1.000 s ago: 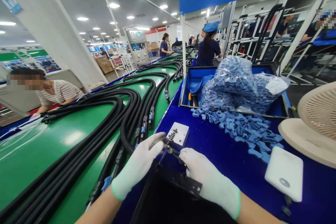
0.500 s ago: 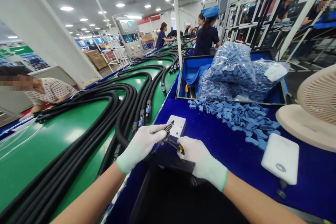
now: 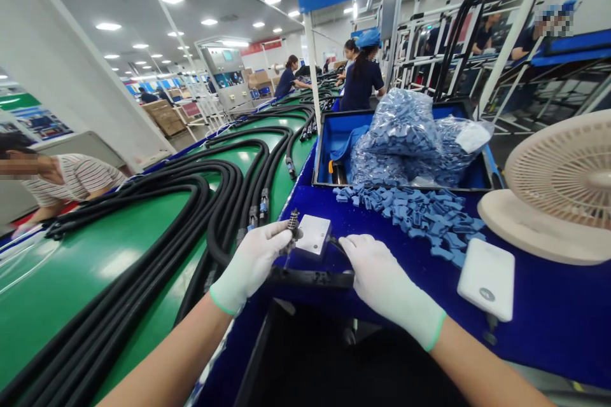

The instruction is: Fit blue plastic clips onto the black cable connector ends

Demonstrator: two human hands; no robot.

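Observation:
My left hand, in a white glove, pinches a small dark ribbed part that points upward. My gloved right hand is closed around a dark tool, mostly covered by the fingers. Between the two hands, a white block with small holes lies on the blue table surface. Just below the hands is the rim of a black bin. Many loose blue clips are spread beyond my right hand.
Black hoses cover much of the green table at left. A blue crate holds bags of blue clips. At right are a white device and a fan. A person in stripes leans in at left.
My right hand has moved away from my left hand and the ribbed part, taking the dark tool along. My left hand has shifted slightly left, and the view has turned a little.

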